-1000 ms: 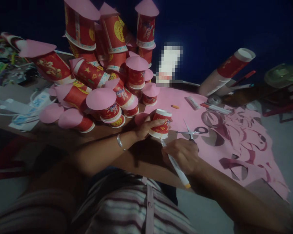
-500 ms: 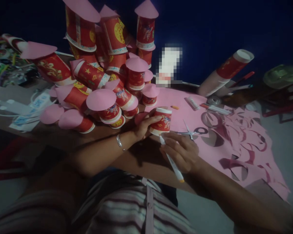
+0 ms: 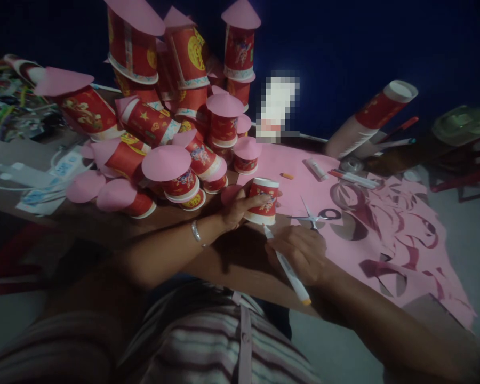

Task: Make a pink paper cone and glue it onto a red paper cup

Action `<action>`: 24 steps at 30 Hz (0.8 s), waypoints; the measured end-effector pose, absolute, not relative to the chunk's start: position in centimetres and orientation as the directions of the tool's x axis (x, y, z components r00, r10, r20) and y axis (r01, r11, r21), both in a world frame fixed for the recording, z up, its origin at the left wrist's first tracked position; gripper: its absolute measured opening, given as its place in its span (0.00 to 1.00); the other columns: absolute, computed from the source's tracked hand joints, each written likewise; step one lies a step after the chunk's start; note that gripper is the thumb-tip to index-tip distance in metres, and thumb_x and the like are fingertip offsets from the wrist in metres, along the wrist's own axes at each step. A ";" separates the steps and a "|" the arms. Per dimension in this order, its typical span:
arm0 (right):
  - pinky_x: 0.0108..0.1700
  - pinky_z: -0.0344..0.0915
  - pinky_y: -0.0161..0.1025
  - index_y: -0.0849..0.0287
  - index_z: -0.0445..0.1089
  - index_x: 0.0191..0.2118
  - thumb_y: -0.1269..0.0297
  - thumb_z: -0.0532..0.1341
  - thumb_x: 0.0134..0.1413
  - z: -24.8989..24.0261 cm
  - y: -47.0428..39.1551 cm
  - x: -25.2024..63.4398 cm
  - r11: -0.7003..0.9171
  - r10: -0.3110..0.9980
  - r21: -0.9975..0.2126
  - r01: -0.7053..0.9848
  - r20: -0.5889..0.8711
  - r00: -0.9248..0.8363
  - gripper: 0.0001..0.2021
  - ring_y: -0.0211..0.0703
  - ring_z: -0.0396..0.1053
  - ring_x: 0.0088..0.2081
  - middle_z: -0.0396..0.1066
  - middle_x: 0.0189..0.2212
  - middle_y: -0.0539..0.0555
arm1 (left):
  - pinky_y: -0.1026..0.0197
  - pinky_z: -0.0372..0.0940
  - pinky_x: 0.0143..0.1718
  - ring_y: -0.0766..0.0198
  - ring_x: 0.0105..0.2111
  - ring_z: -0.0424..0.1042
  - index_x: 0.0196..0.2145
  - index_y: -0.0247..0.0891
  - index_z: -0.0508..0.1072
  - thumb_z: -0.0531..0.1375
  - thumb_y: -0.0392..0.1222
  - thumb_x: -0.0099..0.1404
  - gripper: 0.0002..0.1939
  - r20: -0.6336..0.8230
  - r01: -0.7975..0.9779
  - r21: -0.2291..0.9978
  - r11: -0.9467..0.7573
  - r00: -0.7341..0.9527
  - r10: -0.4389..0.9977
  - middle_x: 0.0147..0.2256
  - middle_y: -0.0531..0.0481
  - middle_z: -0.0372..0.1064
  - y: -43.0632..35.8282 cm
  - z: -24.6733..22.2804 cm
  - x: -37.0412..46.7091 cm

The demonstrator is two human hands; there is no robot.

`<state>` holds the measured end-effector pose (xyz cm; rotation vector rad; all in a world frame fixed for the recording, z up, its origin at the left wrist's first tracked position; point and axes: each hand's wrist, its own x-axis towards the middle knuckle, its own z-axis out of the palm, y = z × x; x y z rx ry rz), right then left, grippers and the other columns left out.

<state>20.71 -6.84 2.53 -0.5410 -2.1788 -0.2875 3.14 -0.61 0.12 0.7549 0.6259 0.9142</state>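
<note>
My left hand (image 3: 240,207) is wrapped round a red paper cup (image 3: 266,189) with a printed pattern, its white rim facing down toward me. A white marker (image 3: 288,269) with an orange end sits pinched in my right hand (image 3: 300,253). The marker's tip is at the lower rim of the cup; I cannot tell whether it touches. Just beyond my right hand lie open scissors (image 3: 312,217) on the pink paper. An orange marker cap (image 3: 287,176) rests on the same paper, behind the cup.
Red cups with pink paper cones (image 3: 166,162) stand stacked at the left and back. Cut pink paper (image 3: 400,224) spreads over the right side. A glue stick (image 3: 317,169), another marker (image 3: 358,180) and a roll of tape (image 3: 351,165) lie behind; a power strip (image 3: 22,176) lies far left.
My left hand has turned the cup slightly, and its fingers have shifted across the print. My right hand and the marker have moved a little to the right and toward me.
</note>
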 end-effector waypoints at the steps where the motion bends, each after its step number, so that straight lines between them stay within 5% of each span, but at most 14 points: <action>1: 0.26 0.64 0.36 0.61 0.69 0.40 0.76 0.64 0.58 2.4 -6.8 20.7 0.877 0.293 0.002 0.480 0.790 -0.538 0.06 0.36 0.68 0.24 0.73 0.24 0.50 | 0.58 0.71 0.34 0.56 0.36 0.78 0.46 0.31 0.74 0.71 0.49 0.55 0.26 -0.160 -0.463 0.792 0.398 0.471 0.867 0.40 0.39 0.79 -0.6 0.0 3.1; 24: 0.26 0.64 0.35 0.59 0.68 0.38 0.75 0.64 0.58 2.4 -6.5 20.3 0.832 0.363 -0.012 0.555 0.769 -0.527 0.06 0.35 0.67 0.24 0.73 0.25 0.49 | 0.52 0.71 0.43 0.55 0.39 0.78 0.47 0.35 0.69 0.73 0.45 0.54 0.27 -0.130 -0.471 0.810 0.349 0.435 0.891 0.40 0.42 0.78 -0.7 -0.6 3.4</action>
